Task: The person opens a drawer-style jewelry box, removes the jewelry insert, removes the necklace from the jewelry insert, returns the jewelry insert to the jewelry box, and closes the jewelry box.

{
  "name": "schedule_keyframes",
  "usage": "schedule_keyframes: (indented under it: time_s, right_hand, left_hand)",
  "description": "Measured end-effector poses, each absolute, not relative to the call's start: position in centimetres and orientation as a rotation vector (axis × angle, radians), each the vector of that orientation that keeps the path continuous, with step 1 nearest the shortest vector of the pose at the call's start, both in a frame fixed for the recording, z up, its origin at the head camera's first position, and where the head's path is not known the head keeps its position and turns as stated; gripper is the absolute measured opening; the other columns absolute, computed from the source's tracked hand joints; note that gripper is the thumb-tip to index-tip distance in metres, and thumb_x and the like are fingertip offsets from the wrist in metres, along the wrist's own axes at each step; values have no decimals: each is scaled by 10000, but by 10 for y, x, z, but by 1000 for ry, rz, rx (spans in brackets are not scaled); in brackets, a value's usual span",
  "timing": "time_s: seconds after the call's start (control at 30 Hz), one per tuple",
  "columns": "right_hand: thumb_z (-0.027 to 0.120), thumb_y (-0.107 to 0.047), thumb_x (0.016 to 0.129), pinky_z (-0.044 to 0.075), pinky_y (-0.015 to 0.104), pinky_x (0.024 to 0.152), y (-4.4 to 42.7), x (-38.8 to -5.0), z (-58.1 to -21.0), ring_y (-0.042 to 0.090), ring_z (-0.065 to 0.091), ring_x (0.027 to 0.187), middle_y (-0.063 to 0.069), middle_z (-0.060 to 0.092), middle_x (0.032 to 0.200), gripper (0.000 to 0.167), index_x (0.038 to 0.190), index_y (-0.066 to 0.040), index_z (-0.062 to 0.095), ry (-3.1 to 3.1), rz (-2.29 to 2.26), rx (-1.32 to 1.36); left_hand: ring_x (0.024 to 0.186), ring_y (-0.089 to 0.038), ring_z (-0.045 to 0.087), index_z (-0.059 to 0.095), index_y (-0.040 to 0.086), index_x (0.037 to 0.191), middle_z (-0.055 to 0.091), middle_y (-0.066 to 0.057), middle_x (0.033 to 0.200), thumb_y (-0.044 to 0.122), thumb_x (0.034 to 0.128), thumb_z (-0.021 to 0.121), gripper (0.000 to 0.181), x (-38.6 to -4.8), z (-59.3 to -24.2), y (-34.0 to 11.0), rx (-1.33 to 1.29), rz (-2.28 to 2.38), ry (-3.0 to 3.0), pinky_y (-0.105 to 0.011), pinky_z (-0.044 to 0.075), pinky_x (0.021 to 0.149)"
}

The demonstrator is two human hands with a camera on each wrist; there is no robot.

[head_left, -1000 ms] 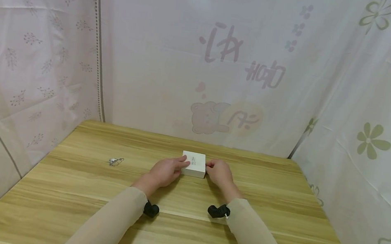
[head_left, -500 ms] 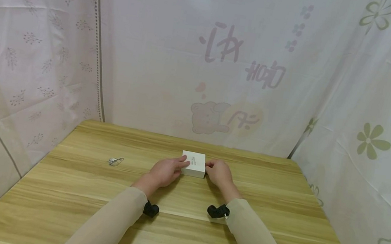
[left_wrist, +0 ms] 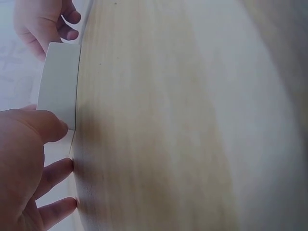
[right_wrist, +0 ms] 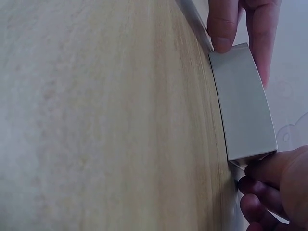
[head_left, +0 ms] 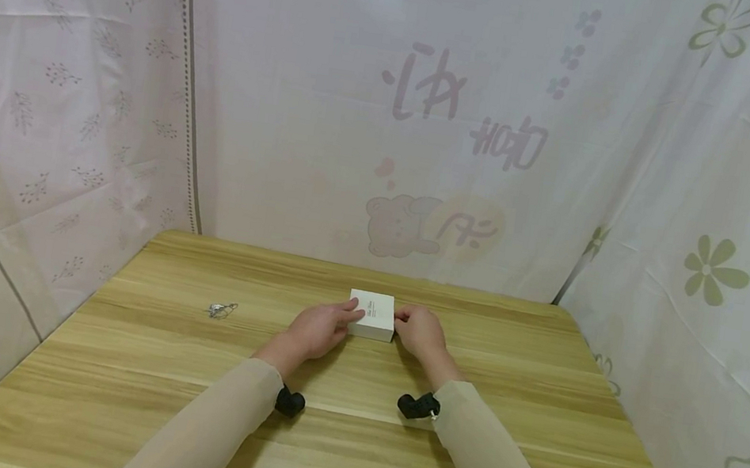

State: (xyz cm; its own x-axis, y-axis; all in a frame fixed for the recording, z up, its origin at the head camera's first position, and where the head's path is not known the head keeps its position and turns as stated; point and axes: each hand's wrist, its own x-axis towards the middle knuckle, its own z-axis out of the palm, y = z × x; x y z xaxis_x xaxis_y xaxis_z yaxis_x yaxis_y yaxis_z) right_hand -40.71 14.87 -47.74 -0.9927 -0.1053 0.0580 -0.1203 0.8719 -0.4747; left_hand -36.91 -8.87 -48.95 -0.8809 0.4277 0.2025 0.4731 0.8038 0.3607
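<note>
A small white cardboard box with dark print on its lid lies flat on the wooden table. My left hand grips its left end, two fingertips over the lid; in the left wrist view the thumb presses the box's near corner. At the opposite end is my right hand, its curled fingertips against the box's short side. The right wrist view shows these fingers bunched at that end; exactly what they pinch is hidden. The box looks closed.
A small tangle of silvery metal, perhaps a chain, lies on the table to the left of the hands. Printed cloth curtains stand along the back and both sides. Each wrist carries a black camera mount.
</note>
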Motion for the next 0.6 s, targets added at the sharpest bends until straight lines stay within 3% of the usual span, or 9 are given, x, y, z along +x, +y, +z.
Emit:
schedule_keyframes:
  time_s: [0.3,0.5,0.6]
  right_hand:
    - [686,-190,1082,599,529,1047,152,-405,-478,348,739,1211,113,809,1260,246,1270,-99,816,-3014,765,225]
    - [639,-164,1086,597,522,1058,162,-400,-472,338,728,1237,145,778,1314,353,1408,-37,711,-3043,819,239]
    - [630,-169,1083,587,529,1061,173,-398,-469,344,719,1235,154,766,1323,380,1430,-24,685,-3045,848,231]
  left_hand:
    - [1528,-340,558,568,169,1617,434,-95,1756,110,1093,660,535,-367,-489,-89,-789,-576,-2888,-522,545,1175]
    - [1338,-419,685,389,165,1714,294,-193,1801,190,1095,693,690,-367,-491,-92,-754,-582,-2920,-539,619,1031]
    - [1421,-422,628,336,136,1735,269,-209,1804,219,1102,676,723,-367,-487,-93,-750,-622,-2936,-541,589,1100]
